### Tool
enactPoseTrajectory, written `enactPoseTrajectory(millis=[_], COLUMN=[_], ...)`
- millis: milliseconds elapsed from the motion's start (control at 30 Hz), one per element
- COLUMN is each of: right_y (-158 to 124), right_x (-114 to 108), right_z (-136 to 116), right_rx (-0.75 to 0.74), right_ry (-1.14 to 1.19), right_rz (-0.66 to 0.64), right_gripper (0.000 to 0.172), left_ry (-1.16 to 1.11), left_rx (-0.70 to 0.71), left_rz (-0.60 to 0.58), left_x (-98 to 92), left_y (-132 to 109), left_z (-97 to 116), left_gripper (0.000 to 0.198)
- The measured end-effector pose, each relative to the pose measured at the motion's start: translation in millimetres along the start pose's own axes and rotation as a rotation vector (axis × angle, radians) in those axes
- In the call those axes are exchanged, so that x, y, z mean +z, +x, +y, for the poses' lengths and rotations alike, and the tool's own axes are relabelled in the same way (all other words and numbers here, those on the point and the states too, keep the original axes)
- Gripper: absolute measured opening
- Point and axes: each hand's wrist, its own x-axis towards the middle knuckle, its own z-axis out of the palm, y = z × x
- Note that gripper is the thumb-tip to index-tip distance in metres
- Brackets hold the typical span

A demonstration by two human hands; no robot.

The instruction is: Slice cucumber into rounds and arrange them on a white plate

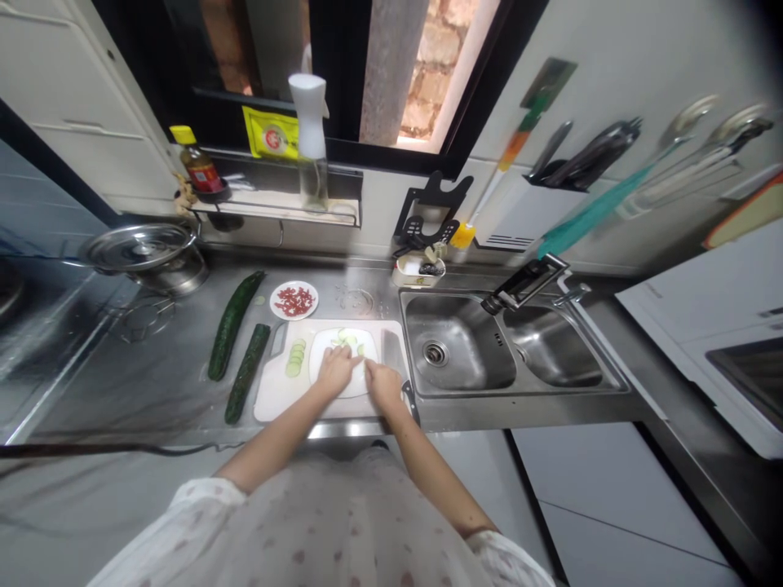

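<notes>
A white square plate (316, 381) lies on the white cutting board (275, 399), with pale green cucumber slices (347, 335) near its far side. My left hand (338, 368) is over the plate, its fingers stretched toward the slices and its thumb pointing right. At the plate's right edge, my right hand (383, 385) is closed with fingers curled; whatever is between its fingertips is too small to make out. On the board's left part is a row of overlapping cucumber slices (295, 359). A knife (392, 349) rests at the board's right side, partly hidden by my right hand.
Left of the board lie a whole cucumber (236, 326) and a cut cucumber (247, 375). Behind it stands a small plate (275, 310) of chopped red pieces. A double sink (465, 383) with a black faucet (523, 285) is on the right, a lidded pot (177, 273) far left.
</notes>
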Motion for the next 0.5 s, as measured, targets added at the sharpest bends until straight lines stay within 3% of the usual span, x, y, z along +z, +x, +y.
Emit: enactPoseTrajectory(millis=[500], right_y=[-1.6], right_x=[2.0], right_z=[2.0], right_rx=[0.021], right_ry=[0.063], right_rz=[0.044], right_gripper=[0.031], left_ry=[-0.016], left_rx=[0.026], left_rz=[0.01], left_x=[-4.7], left_y=[3.1], left_z=[-0.7], left_gripper=[0.034])
